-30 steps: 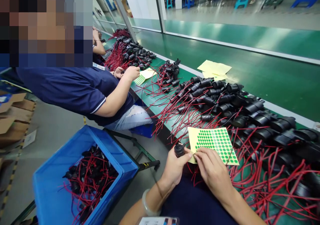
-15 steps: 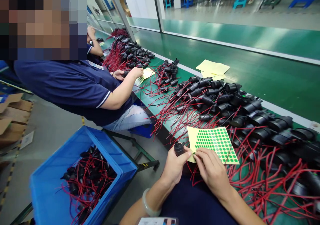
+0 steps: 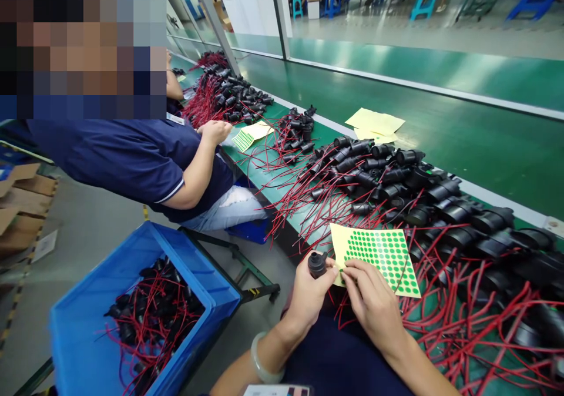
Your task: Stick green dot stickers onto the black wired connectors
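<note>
Lower left, we've got a blue bin [image 3: 83,349] loaded with wired plugs [image 3: 150,314]. Just above it a co-worker [image 3: 127,155] in a navy shirt leans in to the green table [image 3: 259,170]. Bottom centre now: the left hand [image 3: 308,293] is wrapped around a black plug [image 3: 317,264], held upright at the table's edge. Right beside it, the right hand [image 3: 374,302] pinches narrow on the near-left corner of the sticker sheet [image 3: 383,255], yellow with green dots. The sheet lies on a plug heap [image 3: 418,190] of black bodies and red wires filling the right.
</note>
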`<state>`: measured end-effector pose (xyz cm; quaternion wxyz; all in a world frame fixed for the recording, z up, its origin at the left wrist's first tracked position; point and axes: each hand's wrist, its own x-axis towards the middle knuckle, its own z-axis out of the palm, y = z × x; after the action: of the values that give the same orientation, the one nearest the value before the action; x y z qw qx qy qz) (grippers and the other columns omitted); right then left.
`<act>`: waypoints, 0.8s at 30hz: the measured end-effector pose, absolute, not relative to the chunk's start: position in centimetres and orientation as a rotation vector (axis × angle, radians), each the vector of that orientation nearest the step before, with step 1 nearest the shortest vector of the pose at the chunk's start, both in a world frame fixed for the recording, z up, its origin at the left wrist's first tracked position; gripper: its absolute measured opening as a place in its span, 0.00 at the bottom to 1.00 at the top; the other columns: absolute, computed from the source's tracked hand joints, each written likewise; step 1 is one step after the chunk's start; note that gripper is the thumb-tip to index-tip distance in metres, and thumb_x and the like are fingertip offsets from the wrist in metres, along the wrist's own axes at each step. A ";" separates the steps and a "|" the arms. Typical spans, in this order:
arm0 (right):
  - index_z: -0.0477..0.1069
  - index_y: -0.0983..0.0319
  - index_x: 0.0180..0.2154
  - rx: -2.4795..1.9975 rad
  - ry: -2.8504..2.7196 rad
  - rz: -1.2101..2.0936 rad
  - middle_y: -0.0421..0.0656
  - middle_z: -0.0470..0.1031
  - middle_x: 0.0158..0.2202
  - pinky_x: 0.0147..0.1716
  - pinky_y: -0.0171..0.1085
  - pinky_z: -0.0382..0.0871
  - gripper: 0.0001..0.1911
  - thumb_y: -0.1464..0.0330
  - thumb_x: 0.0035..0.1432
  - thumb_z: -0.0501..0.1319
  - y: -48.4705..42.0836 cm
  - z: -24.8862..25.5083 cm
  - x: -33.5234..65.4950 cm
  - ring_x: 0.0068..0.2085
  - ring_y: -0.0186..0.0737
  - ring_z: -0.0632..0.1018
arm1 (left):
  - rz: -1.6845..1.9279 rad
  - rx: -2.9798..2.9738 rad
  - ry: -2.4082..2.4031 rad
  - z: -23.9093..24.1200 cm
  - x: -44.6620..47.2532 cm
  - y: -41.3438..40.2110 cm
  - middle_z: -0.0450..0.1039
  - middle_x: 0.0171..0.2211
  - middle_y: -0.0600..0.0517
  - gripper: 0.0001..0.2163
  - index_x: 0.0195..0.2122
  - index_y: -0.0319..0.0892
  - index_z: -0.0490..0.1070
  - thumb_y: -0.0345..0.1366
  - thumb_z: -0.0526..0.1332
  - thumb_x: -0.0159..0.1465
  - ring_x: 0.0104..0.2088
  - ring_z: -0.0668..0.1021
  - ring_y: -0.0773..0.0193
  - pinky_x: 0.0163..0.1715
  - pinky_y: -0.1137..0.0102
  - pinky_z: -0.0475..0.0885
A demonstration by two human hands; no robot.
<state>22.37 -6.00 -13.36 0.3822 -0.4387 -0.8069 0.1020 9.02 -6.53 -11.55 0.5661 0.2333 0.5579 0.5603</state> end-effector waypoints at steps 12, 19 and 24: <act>0.63 0.61 0.37 -1.165 -2.030 0.401 0.47 0.70 0.38 0.39 0.40 0.71 0.03 0.73 0.63 0.53 -5.0 -12.0 23.0 0.41 0.42 0.74 | 1.235 0.849 1.373 -11.6 7.8 -6.1 0.72 0.30 0.52 0.07 0.32 0.39 0.71 0.32 0.66 0.53 0.30 0.72 0.65 0.34 0.72 0.67; 0.63 0.58 0.36 -1.004 -2.100 0.625 0.47 0.68 0.41 0.38 0.37 0.71 0.04 0.71 0.65 0.52 -3.5 -6.0 24.0 0.42 0.40 0.73 | 1.088 1.037 1.271 -8.1 4.9 -5.5 0.64 0.23 0.55 0.06 0.24 0.40 0.67 0.32 0.65 0.51 0.25 0.65 0.68 0.27 0.73 0.61; 0.63 0.58 0.37 -0.789 -2.288 0.791 0.48 0.68 0.46 0.44 0.39 0.72 0.05 0.73 0.64 0.51 -3.6 -3.3 22.3 0.49 0.42 0.71 | 0.885 1.029 1.015 -6.5 4.5 -5.5 0.60 0.21 0.56 0.07 0.24 0.40 0.65 0.32 0.64 0.48 0.23 0.61 0.69 0.24 0.73 0.57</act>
<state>22.32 -3.57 -3.30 0.2934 -0.2963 -0.8591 0.2968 4.51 -5.49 -6.45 0.6618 0.4553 0.4488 0.3915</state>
